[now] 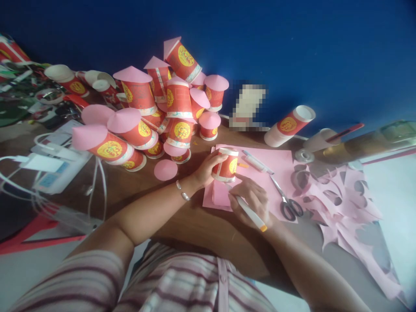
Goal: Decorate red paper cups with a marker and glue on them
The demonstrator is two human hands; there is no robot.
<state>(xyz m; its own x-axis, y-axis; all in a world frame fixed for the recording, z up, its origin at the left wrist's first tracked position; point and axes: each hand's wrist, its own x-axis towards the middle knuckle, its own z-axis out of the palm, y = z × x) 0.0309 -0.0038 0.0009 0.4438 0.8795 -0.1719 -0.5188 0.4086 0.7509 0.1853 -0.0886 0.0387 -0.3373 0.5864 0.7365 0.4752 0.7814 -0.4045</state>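
My left hand point(206, 171) is closed around a red paper cup point(222, 167) with a white band and a yellow emblem, over pink paper. In my right hand point(251, 195) is a white marker point(248, 211) with an orange end; its tip points toward the cup's lower edge. Whether the tip touches the cup or the paper I cannot tell. Beneath both hands lie pink paper sheets point(279, 162). A small orange cap point(242, 165) rests just beyond the cup, near a clear-and-white pen-like tool point(256, 162). Black-handled scissors point(287, 203) lie to the right.
Stacked red cups with pink cone tops point(178, 104) fill the back left. One pink cone point(165, 170) lies left of my hand. Pink paper scraps point(338, 203) spread at right. Stacked cups point(289, 125) lean against the blue wall. A power strip point(58, 158) with cables sits left.
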